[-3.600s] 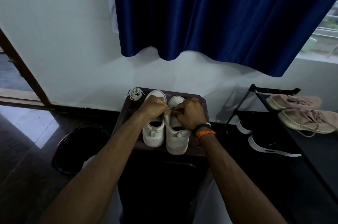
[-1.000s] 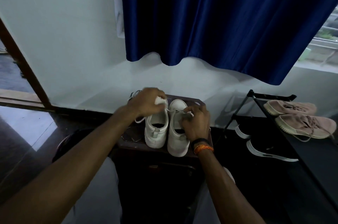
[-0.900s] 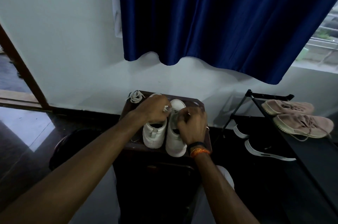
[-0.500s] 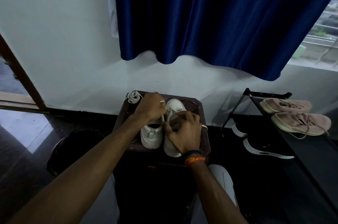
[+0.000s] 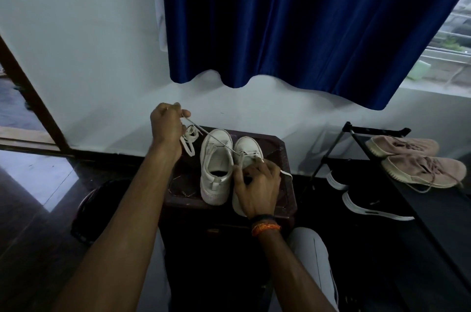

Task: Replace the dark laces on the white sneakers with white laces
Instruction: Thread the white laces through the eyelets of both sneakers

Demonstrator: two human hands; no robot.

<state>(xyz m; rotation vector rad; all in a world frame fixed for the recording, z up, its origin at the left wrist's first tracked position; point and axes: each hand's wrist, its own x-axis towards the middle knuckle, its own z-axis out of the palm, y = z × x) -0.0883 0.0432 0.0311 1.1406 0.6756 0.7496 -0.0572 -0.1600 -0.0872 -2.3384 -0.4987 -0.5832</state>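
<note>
Our left hand [image 5: 167, 128] pinches the white lace [image 5: 219, 142] taut toward 10 o'clock. Our right hand [image 5: 257, 188], fingers curled, grips the right sneaker [image 5: 246, 150].

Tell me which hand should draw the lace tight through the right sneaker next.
The left hand, probably. It already pinches the white lace, raised above the spare lace bundle, with the lace running taut to the right sneaker. The right hand rests on that sneaker and can steady it.

Dark stool [image 5: 277, 148]: 2 white sneakers [image 5: 215, 161], spare lace [image 5: 189, 139].
</note>
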